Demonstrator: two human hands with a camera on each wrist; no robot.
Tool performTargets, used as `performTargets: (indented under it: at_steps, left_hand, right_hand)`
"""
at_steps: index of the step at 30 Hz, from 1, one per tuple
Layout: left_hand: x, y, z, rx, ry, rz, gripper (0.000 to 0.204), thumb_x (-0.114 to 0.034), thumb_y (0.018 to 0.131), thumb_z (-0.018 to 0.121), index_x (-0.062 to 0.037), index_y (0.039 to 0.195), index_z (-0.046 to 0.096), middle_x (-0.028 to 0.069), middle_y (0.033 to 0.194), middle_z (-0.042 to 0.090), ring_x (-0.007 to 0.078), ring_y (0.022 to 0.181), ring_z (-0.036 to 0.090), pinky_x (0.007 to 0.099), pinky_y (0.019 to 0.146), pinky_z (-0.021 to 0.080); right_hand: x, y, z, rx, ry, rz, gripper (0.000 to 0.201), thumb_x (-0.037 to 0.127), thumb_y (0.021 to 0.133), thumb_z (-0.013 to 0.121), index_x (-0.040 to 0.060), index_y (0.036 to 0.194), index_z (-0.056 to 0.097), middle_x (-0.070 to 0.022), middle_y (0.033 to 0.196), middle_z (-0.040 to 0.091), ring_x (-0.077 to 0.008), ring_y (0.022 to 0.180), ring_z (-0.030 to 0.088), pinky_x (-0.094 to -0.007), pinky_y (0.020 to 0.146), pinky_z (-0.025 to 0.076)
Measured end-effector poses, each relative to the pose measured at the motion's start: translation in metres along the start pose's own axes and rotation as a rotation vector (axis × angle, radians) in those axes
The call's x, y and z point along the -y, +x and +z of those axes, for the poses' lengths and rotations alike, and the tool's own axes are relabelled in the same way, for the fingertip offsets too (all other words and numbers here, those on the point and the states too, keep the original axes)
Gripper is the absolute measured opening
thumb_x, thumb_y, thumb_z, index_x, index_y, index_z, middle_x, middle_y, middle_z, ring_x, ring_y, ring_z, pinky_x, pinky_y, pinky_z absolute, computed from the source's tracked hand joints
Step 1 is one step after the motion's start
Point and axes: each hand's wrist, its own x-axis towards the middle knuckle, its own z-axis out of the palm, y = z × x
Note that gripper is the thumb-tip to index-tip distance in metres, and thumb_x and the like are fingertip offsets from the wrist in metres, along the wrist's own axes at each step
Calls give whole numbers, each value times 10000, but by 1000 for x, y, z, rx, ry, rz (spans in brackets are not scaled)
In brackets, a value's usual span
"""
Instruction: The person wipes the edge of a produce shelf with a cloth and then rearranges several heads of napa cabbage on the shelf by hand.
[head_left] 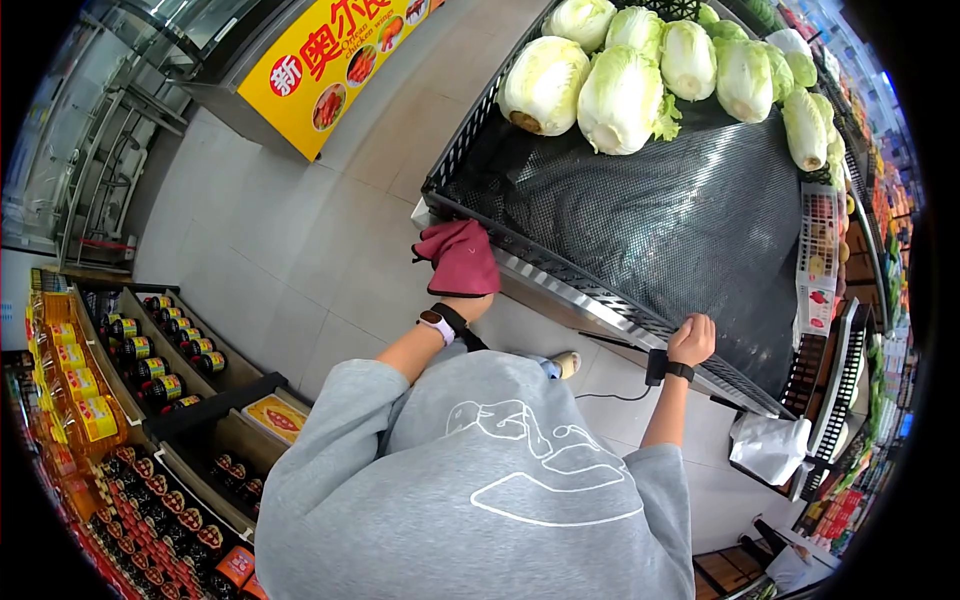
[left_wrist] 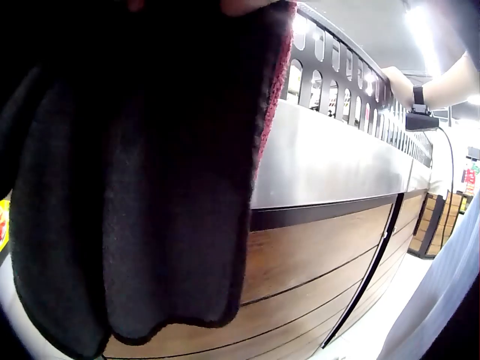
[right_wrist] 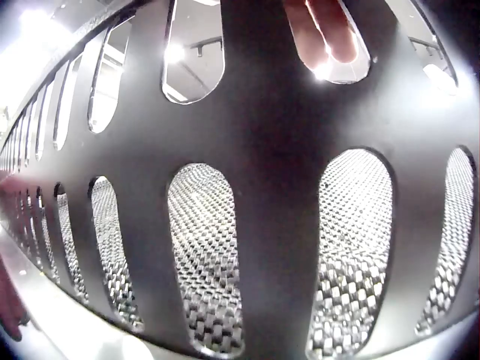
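A maroon cloth (head_left: 460, 258) covers most of my left hand (head_left: 472, 306) beside the near left corner of the black produce bin. In the left wrist view, fingers (left_wrist: 249, 6) show at the top, holding the cloth, whose dark side hangs down in folds. My right hand (head_left: 692, 340) grips the top rim of the bin's slotted black side panel (head_left: 585, 283). Through an upper slot in the right wrist view, its fingers (right_wrist: 330, 34) show on the panel's far side. Black mesh matting (head_left: 640, 220) lines the bin, with napa cabbages (head_left: 620, 100) piled at its far end.
A steel strip (left_wrist: 330, 157) and wooden boards (left_wrist: 315, 259) form the bin's front. Shelves of bottles (head_left: 150, 365) stand at left, and a yellow sign counter (head_left: 320, 75) lies across the tiled aisle. A white bag (head_left: 770, 447) hangs at right.
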Motion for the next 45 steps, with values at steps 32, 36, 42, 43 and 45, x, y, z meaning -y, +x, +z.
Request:
performTargets:
  at_steps: [32, 36, 42, 43, 45]
  left_hand:
    - [-36, 51, -59, -256, -64, -97, 318, -157, 742, 560, -57, 1041, 520, 183, 1001, 533, 368, 964, 484, 453, 815, 394]
    - [-36, 39, -35, -275, -20, -145, 247, -148, 730, 563, -58, 958, 534, 190, 949, 538, 377, 927, 494, 461, 795, 401]
    - [-32, 13, -17, 90, -394, -224, 246, -110, 710, 580, -41, 942, 537, 185, 970, 533, 366, 938, 498, 463, 800, 398]
    - [-27, 7, -15, 125, -485, -254, 245, -112, 715, 582, -40, 945, 538, 181, 975, 534, 363, 945, 499, 464, 804, 397]
    - [-16, -2, -10, 132, -540, -215, 304, -141, 746, 587, -42, 1029, 542, 187, 1063, 532, 358, 1038, 482, 451, 871, 381]
  right_hand:
    - [7, 6, -3, -75, 13, -22, 116, 105, 706, 472, 23, 626, 494, -99, 622, 507, -279, 583, 487, -371, 515, 404]
    - [6, 5, -2, -78, 19, -17, 122, 110, 712, 472, 25, 626, 490, -100, 628, 511, -283, 584, 487, -377, 521, 403]
    - [3, 4, -1, -72, -10, -25, 134, 121, 722, 472, 28, 631, 503, -104, 630, 514, -285, 583, 490, -376, 522, 405]
    - [2, 3, -1, -70, -15, -24, 135, 122, 722, 472, 28, 632, 506, -105, 630, 515, -285, 582, 490, -376, 522, 405]
    - [4, 5, -2, -79, -9, -28, 135, 122, 722, 472, 28, 631, 505, -105, 629, 514, -286, 581, 490, -376, 520, 404]
